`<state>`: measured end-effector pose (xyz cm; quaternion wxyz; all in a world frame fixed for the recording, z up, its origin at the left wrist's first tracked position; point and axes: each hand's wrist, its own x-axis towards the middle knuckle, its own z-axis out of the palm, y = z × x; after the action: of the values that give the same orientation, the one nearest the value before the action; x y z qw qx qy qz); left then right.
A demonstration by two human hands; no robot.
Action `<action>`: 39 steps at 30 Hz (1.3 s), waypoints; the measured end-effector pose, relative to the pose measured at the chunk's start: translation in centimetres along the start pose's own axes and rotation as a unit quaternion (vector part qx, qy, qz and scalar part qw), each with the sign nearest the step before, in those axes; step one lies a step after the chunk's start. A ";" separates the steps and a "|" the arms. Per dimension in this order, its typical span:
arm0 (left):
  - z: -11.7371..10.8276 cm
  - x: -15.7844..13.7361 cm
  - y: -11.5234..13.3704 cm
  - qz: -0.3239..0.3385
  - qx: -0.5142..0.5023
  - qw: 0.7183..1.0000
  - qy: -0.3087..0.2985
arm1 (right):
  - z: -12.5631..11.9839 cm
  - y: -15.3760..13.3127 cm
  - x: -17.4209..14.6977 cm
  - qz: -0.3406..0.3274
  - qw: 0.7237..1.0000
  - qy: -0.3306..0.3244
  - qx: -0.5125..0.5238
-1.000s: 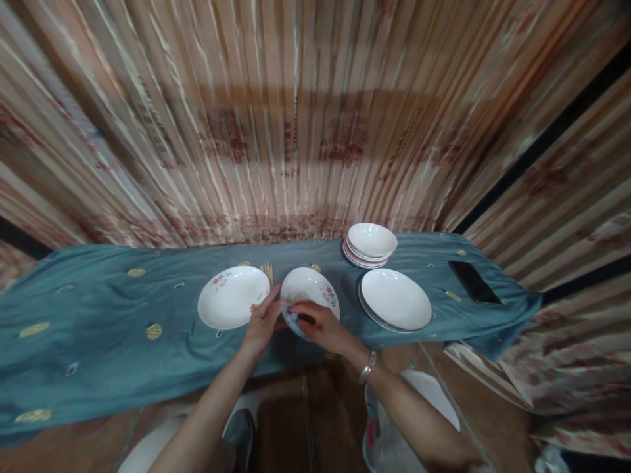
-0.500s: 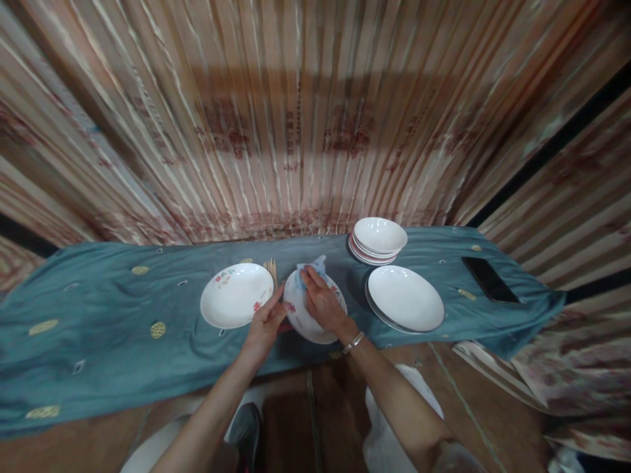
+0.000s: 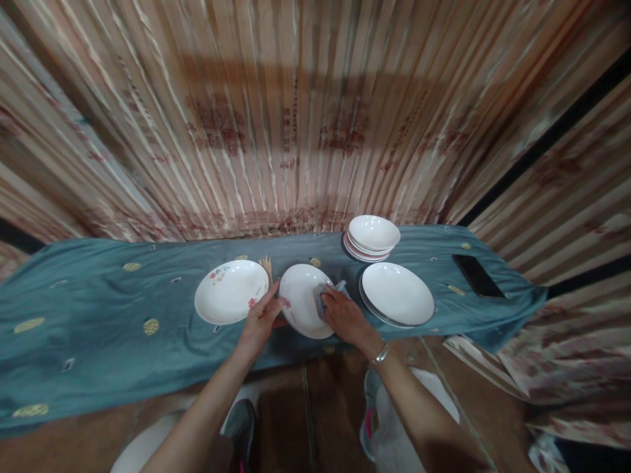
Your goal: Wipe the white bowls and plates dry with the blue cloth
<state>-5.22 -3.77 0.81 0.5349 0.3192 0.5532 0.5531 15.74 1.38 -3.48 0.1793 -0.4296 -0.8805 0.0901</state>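
Note:
A white plate (image 3: 302, 297) with a small flower print is tilted up in front of me. My left hand (image 3: 262, 316) grips its left rim, thumb on top and fingers beneath. Bunched under the fingers of my right hand (image 3: 345, 318) is a bluish cloth (image 3: 321, 302), pressed against the plate's right side. Left of this plate lies another white flowered plate (image 3: 231, 293), close to my left hand. A few chopsticks (image 3: 266, 265) rest between the two, partly hidden.
Stacked plates (image 3: 397, 294) lie to the right, with stacked bowls (image 3: 373, 234) behind them. A black phone (image 3: 478, 276) is farther right on the teal tablecloth (image 3: 103, 315). A pleated curtain (image 3: 266, 144) hangs along the back edge.
My right hand has moved the cloth from the plate's far edge to its right side. The left hand keeps its hold on the rim. The whole view has shifted slightly.

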 end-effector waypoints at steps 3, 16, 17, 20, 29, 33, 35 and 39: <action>0.1 0.1 -0.1 -0.001 -0.002 1.000 0.005 | -1.2 -0.2 -1.0 -0.003 0.999 -0.026 0.045; 0.0 0.1 -0.2 0.000 0.000 1.000 -0.002 | -2.1 -4.2 0.8 -0.002 0.894 -0.083 0.440; 0.0 0.0 -0.2 -0.001 0.000 1.000 -0.002 | -1.8 -4.5 1.1 -0.004 0.884 -0.072 0.461; 0.1 0.1 -0.2 -0.002 -0.003 1.000 0.001 | -0.9 -5.3 2.3 -0.025 0.877 -0.013 0.480; -0.2 0.6 -1.0 0.040 0.004 0.999 0.017 | 0.1 -6.0 5.7 -0.061 0.952 0.110 0.279; -0.2 0.3 -0.6 0.038 0.005 0.999 -0.006 | 0.4 -4.9 7.3 -0.039 0.969 0.122 0.211; -0.2 0.1 -0.3 0.031 0.003 0.999 -0.013 | 0.5 -4.1 8.0 -0.021 0.976 0.131 0.175; -0.2 -0.3 -0.3 0.015 -0.015 1.000 -0.013 | 0.6 -2.5 8.6 0.024 0.988 0.136 0.075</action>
<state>-5.31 -4.13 0.54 0.5387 0.3263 0.5330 0.5650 8.83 6.66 -1.22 0.3264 -0.4440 -0.8284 0.1006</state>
